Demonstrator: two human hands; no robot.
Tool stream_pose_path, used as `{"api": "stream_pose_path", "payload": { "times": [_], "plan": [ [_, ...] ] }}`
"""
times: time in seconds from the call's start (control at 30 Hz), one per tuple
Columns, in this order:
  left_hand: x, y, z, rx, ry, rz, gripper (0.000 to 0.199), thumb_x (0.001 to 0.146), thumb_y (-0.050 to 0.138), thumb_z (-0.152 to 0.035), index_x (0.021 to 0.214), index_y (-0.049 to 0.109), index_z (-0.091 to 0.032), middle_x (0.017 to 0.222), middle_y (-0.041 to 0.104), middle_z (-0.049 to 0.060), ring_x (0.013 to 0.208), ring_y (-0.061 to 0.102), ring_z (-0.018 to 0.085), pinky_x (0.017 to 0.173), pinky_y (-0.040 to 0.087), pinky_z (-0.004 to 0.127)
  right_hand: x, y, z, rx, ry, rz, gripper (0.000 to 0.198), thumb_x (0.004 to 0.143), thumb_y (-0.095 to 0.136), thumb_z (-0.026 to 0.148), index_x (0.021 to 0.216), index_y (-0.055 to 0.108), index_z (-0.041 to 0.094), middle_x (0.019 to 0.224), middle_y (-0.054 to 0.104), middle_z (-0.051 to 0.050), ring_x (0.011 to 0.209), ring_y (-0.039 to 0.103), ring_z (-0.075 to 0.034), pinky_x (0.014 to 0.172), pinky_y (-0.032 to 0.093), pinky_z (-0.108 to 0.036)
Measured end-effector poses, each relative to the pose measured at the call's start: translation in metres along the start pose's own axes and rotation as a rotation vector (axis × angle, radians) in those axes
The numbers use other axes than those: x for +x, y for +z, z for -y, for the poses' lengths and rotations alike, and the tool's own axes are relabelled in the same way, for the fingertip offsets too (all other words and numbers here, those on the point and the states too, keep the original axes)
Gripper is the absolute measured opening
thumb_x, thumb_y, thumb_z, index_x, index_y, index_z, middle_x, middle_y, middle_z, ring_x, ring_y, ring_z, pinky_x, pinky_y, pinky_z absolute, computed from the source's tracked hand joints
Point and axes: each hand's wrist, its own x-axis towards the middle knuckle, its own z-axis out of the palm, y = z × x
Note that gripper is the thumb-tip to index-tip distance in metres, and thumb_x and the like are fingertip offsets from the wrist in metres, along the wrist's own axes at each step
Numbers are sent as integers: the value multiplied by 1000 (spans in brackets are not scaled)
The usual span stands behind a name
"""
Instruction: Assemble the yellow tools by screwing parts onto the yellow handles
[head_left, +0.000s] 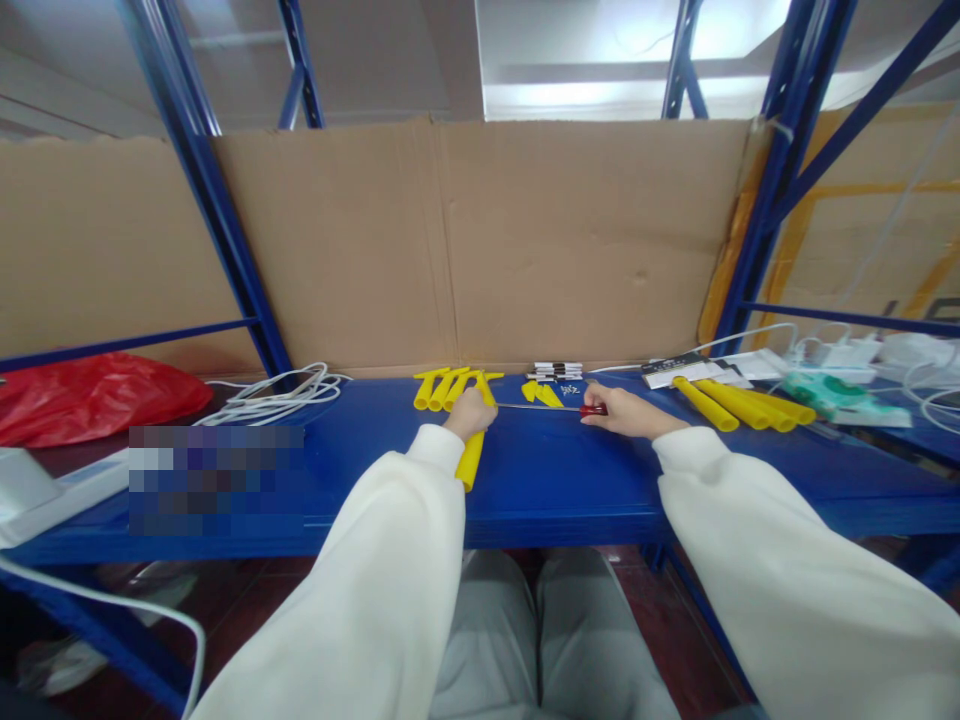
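Observation:
My left hand [469,412] is closed around a yellow plastic tube [471,462], whose lower end points toward me over the blue shelf. In my right hand [624,412] is a screwdriver [594,410] with a red handle. Its long thin shaft lies level and reaches left to the tube beside my left fingers; the tip's exact contact is hidden. Several similar yellow tubes [437,392] with flat cross ends lie just behind my left hand. Between the hands, farther back, are small yellow pieces [543,393], a heap of small screws [571,390] and a stack of black-and-white parts [556,371].
More yellow tubes [750,406] lie right of my right hand, near white chargers and cables [840,350]. Left are coiled white cable [289,400], a red plastic bag [105,398] and a white power strip [67,490]. A cardboard wall [480,250] stands behind, between blue posts.

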Motion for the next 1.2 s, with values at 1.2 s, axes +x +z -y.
{"api": "stream_pose_path", "payload": {
  "times": [1.2],
  "plan": [
    [-3,-2,-4,37,6,16,26,84,57,-15,103,71,-6,92,74,16,85,72,24,71,51,25,3,2,-2,-57,32,30,7,86,61,28,84,58,21,86,70,-7,79,65,-21,69,46,-28]
  ]
}}
